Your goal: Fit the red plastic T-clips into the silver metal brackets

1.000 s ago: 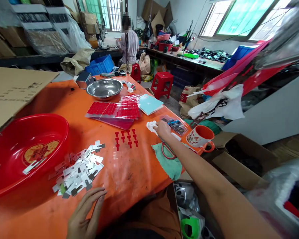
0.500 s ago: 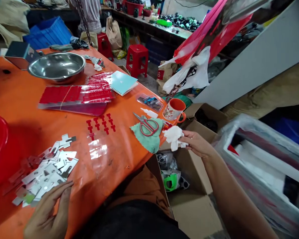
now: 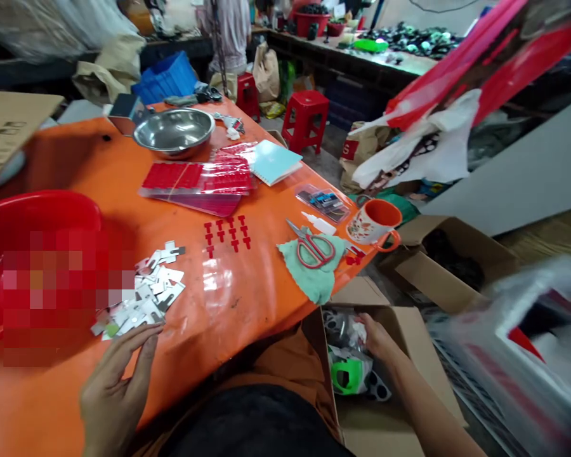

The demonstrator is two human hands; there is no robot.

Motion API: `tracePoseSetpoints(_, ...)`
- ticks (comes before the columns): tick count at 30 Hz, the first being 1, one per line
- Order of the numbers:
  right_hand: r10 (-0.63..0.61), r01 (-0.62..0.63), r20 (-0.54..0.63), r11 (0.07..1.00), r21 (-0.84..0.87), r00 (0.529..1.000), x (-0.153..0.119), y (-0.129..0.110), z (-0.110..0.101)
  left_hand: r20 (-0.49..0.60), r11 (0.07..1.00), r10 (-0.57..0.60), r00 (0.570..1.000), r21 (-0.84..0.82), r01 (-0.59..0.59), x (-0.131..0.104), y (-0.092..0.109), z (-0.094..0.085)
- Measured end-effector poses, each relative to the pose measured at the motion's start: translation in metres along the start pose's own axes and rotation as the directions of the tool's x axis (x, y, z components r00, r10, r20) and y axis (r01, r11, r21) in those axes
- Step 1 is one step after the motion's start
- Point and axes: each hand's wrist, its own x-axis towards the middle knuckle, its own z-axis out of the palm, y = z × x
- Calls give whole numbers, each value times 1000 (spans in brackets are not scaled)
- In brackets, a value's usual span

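Note:
My left hand (image 3: 121, 374) is at the table's near edge, fingers stretched out, thumb a little apart, nothing visible between them. Its fingertips are beside a pile of flat white and silver pieces (image 3: 147, 298). Low over an open cardboard box (image 3: 421, 343), my right hand (image 3: 380, 339) pinches a crumpled white tissue (image 3: 360, 333), partly hidden by the fingers. Plastic-wrapped items, one bright green (image 3: 349, 376), lie in that box. Small red T-shaped pieces (image 3: 235, 245) are laid out in rows on the orange table (image 3: 247, 292). Red-handled scissors (image 3: 315, 251) rest on a green cloth (image 3: 318, 285).
A red basin (image 3: 71, 209) is at the left, partly pixelated. Farther back are a steel bowl (image 3: 174, 130), red sheets (image 3: 176, 176) and a light blue notebook (image 3: 276, 160). A mug (image 3: 374, 222) stands near the right edge. A person (image 3: 231, 32) stands behind.
My right hand has gone down from beside the table edge into the box with the white tissue. The view has swung left; my left hand stays by the pile.

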Motion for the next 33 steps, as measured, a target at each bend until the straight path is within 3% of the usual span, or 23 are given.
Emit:
tracePoseSetpoints(1, 21, -29, 101, 996, 79, 995, 1, -8, -6, -6, 1000, -14, 1000, 1, 14, -1, -3, -1)
tracePoseSetpoints(2, 79, -153, 290, 959, 240, 954, 1, -18, -12, -18, 1000, -25, 1000, 2, 26, -2, -5, -2)
tracePoseSetpoints(5, -11, -198, 452, 889, 412, 892, 4, -59, -30, -45, 999, -36, 998, -18, 35, -4, -8, -2)
tracePoseSetpoints(6, -59, -175, 441, 865, 471, 896, 8, -74, -33, -48, 999, -31, 998, -32, 29, -4, -9, 0)
tracePoseSetpoints(7, -93, -104, 352, 858, 503, 931, 13, -88, -33, -50, 999, -21, 999, -46, 18, -4, -9, 1)
tracePoseSetpoints(9, -163, 99, 118, 902, 421, 980, 30, -112, -29, -55, 998, 12, 998, -66, -15, -3, -8, 3)
tracePoseSetpoints(10, -207, 189, 23, 928, 321, 978, 42, -121, -24, -60, 997, 29, 998, -68, -33, -2, -7, 3)
tracePoseSetpoints(13, -406, 394, -199, 914, -100, 892, 81, -140, -7, -95, 996, 61, 994, -55, -67, 0, -7, -1)
tracePoseSetpoints(15, -510, 409, -266, 841, -354, 818, 105, -147, 3, -123, 997, 47, 991, -58, -54, 0, -9, -6)
tracePoseSetpoints(16, -527, 387, -244, 805, -449, 814, 114, -149, 7, -135, 997, 30, 990, -62, -39, -1, -11, -8)
tracePoseSetpoints(19, -501, 380, -40, 703, -601, 864, 133, -155, 14, -159, 997, -24, 987, -76, 12, -6, -19, -11)
tracePoseSetpoints(22, -473, 440, 122, 654, -616, 873, 138, -158, 11, -149, 990, -66, 987, -131, 47, -11, -26, -10)
tracePoseSetpoints(25, -467, 457, 167, 622, -637, 869, 136, -163, 1, -115, 980, -90, 989, -189, 67, -11, -29, -7)
tracePoseSetpoints(27, -556, 469, 101, 573, -672, 825, 131, -169, -3, -102, 976, -98, 990, -205, 75, -9, -30, -6)
tracePoseSetpoints(30, -717, 584, 29, 544, -603, 697, 112, -185, 4, -80, 972, -132, 988, -204, 113, -5, -33, -5)
tracePoseSetpoints(33, -741, 717, 86, 605, -346, 666, 81, -210, 37, -25, 966, -187, 982, -185, 179, -1, -37, -4)
